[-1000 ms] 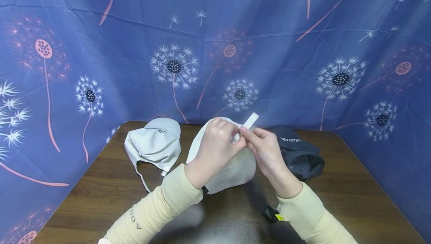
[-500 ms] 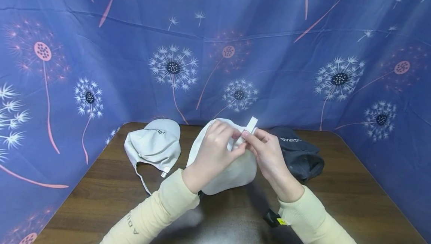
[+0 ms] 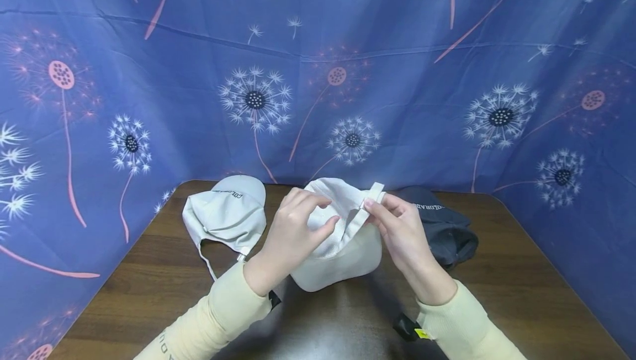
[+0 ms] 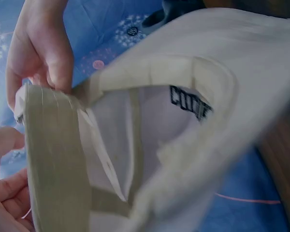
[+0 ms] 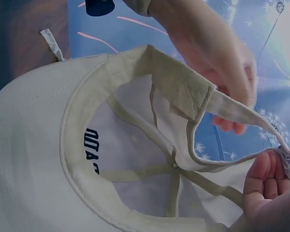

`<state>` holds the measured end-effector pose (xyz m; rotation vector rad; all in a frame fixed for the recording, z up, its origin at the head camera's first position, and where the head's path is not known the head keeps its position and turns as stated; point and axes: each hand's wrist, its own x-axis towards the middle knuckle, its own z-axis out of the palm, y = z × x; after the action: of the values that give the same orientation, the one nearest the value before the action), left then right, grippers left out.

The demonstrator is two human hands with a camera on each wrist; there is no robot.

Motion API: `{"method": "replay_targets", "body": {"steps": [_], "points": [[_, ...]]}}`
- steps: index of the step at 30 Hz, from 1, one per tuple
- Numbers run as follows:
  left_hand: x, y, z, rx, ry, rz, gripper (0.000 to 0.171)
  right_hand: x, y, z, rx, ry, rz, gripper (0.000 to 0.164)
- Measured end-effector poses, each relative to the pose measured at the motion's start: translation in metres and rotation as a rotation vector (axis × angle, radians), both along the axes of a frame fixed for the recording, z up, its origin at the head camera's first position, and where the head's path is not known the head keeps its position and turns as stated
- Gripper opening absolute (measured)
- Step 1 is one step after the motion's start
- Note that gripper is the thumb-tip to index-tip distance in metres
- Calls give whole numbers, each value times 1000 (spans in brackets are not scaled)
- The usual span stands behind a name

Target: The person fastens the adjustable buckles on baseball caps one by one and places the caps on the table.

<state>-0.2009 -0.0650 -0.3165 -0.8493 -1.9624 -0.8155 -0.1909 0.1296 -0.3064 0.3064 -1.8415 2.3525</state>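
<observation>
A white baseball cap point(image 3: 338, 266) is at the middle, its brim toward me and its inside point(image 5: 140, 150) showing. My right hand point(image 3: 402, 230) pinches the back strap point(image 3: 355, 225) by its buckle point(image 5: 284, 153), and a short strap end point(image 3: 376, 189) sticks up past the fingertips. In the head view my left hand point(image 3: 290, 230) is left of the strap, thumb and fingers apart with nothing between them. Seen from the right wrist, the left hand point(image 5: 217, 63) is behind the strap; whether it touches the cap is hard to tell.
On the wooden table point(image 3: 521, 294), another white cap point(image 3: 226, 211) lies at the left with its strap hanging loose. A dark cap point(image 3: 444, 225) lies at the right, behind my right hand. A blue dandelion-print cloth point(image 3: 407, 89) stands behind the table.
My left hand has let go of the strap and moved left and down, its fingers spreading. The right hand keeps its pinch and has shifted slightly down and right; more of the cap's inside shows.
</observation>
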Motion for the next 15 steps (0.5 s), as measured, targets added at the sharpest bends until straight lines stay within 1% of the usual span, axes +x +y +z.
{"method": "replay_targets", "body": {"steps": [2,5,8,11,13,15], "points": [[-1,-6,-3,10,-8,25,20,2,1,0,4,10,12,16],[-4,-15,-9,20,-26,80,22,5,3,0,7,20,29,14],[-5,-24,-12,24,-86,133,28,8,4,2,21,21,41,12],[-6,-31,-12,22,-205,171,33,10,6,2,32,24,48,11],[-7,-36,-13,17,-305,190,35,10,7,1,42,24,51,10],[-9,-41,-14,17,-419,196,38,11,8,0,50,26,52,10]]}}
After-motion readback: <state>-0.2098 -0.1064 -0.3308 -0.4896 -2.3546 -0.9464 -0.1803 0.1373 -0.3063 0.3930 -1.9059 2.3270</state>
